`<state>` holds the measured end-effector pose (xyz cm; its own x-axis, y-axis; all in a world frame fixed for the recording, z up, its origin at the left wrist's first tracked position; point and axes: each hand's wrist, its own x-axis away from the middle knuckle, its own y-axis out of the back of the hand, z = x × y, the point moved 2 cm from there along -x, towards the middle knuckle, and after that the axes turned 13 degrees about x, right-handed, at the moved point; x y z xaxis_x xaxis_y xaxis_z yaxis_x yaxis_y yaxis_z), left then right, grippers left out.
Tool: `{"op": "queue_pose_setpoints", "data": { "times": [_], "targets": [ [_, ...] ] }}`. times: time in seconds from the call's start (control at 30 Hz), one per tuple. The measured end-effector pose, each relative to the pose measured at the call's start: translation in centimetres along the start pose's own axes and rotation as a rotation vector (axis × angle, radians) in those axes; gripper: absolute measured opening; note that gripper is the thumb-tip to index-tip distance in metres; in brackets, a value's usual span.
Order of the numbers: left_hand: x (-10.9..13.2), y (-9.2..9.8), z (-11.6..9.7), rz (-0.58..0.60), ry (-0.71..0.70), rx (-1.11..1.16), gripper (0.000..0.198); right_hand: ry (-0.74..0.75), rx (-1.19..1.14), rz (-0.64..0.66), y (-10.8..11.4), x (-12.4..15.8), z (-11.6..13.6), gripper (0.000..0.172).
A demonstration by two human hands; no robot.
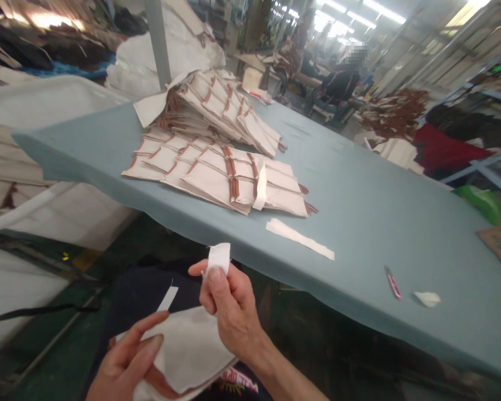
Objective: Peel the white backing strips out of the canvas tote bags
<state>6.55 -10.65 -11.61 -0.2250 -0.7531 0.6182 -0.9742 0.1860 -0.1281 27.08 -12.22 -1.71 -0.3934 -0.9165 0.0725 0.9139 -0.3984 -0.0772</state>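
Note:
My right hand point(229, 301) pinches a small white fabric strip point(219, 258) between thumb and fingers, in front of the table edge. Lower left, my left hand point(129, 356) grips a cream fabric piece point(192, 345) that lies over my lap. A narrow white strip point(167, 299) sticks up beside the left fingertips. Beyond my hands, stacked cream pieces with brown edges point(209, 172) lie on the blue-green table point(359, 223), with a pale strip point(261, 187) across them. Another pale strip point(300, 238) rests flat near the table edge.
A pink cutter point(393, 283) and a white scrap point(427, 299) lie on the table at right. White bins point(75, 217) holding fabric stand at left, near a grey post point(157, 44). A person point(340, 83) sits in the background.

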Motion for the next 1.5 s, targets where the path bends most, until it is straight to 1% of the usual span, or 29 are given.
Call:
{"op": "queue_pose_setpoints", "data": {
  "times": [0.03, 0.1, 0.2, 0.27, 0.33, 0.43, 0.5, 0.57, 0.6, 0.67, 0.7, 0.77, 0.87, 0.93, 1.0, 1.07, 1.2, 1.27, 1.4, 1.5],
  "targets": [
    [-0.2, 0.3, -0.2, -0.026, 0.013, 0.009, 0.053, 0.012, 0.036, 0.014, 0.4, 0.1, 0.0, 0.061],
    [-0.5, 0.9, -0.9, -0.047, -0.008, -0.065, 0.041, 0.017, 0.124, 0.051, 1.1, 0.5, -0.2, 0.061],
    [-0.2, 0.7, -2.5, -0.023, -0.077, -0.194, 0.036, 0.022, 0.272, 0.128, 1.9, 1.2, -0.2, 0.058],
    [0.4, -0.1, -3.6, 0.024, -0.101, -0.185, 0.034, 0.014, 0.333, 0.193, 2.1, 1.5, 0.1, 0.054],
    [1.2, -1.5, -4.9, 0.084, -0.127, -0.163, 0.033, 0.015, 0.353, 0.254, 2.2, 1.8, 0.6, 0.050],
    [2.4, -3.5, -6.7, 0.150, -0.165, -0.165, 0.038, 0.088, 0.411, 0.298, 2.2, 2.0, 1.3, 0.045],
    [3.0, -4.3, -7.7, 0.160, -0.199, -0.185, 0.040, 0.229, 0.547, 0.262, 2.5, 2.0, 1.5, 0.039],
    [3.5, -4.9, -8.5, 0.156, -0.228, -0.203, 0.040, 0.453, 0.772, 0.178, 2.9, 1.8, 1.5, 0.030],
    [3.6, -5.1, -8.8, 0.151, -0.233, -0.201, 0.040, 0.571, 0.901, 0.130, 3.2, 1.7, 1.4, 0.029],
    [3.9, -5.5, -9.2, 0.148, -0.218, -0.161, 0.039, 0.767, 1.123, 0.052, 3.8, 1.3, 1.2, 0.034],
    [4.0, -5.8, -9.3, 0.153, -0.200, -0.130, 0.038, 0.834, 1.197, 0.024, 4.1, 1.2, 1.2, 0.037],
    [4.2, -6.2, -9.4, 0.173, -0.151, -0.065, 0.039, 0.934, 1.260, -0.019, 4.6, 0.9, 1.4, 0.040],
    [4.3, -6.7, -9.3, 0.182, -0.097, -0.003, 0.037, 1.035, 1.243, -0.066, 4.9, 0.7, 2.0, 0.038],
    [4.4, -6.8, -9.2, 0.175, -0.076, 0.012, 0.035, 1.046, 1.207, -0.077, 4.8, 0.7, 2.1, 0.039],
    [4.4, -6.9, -9.1, 0.194, -0.070, 0.015, 0.036, 1.004, 1.127, -0.066, 4.5, 0.8, 1.9, 0.042],
    [4.4, -7.0, -9.0, 0.232, -0.079, 0.009, 0.039, 0.950, 0.999, -0.060, 4.1, 0.9, 1.3, 0.044],
    [4.3, -7.1, -8.9, 0.270, -0.103, -0.027, 0.039, 0.905, 0.785, -0.098, 3.3, 1.3, -0.3, 0.051],
    [4.2, -7.0, -8.9, 0.278, -0.120, -0.039, 0.039, 0.870, 0.728, -0.136, 3.0, 1.5, -1.0, 0.051],
    [4.2, -6.8, -8.7, 0.258, -0.167, -0.062, 0.038, 0.766, 0.614, -0.197, 2.5, 1.9, -1.8, 0.045],
    [4.3, -6.8, -8.5, 0.253, -0.172, -0.073, 0.034, 0.771, 0.593, -0.198, 2.4, 2.0, -2.2, 0.046]
  ]
}}
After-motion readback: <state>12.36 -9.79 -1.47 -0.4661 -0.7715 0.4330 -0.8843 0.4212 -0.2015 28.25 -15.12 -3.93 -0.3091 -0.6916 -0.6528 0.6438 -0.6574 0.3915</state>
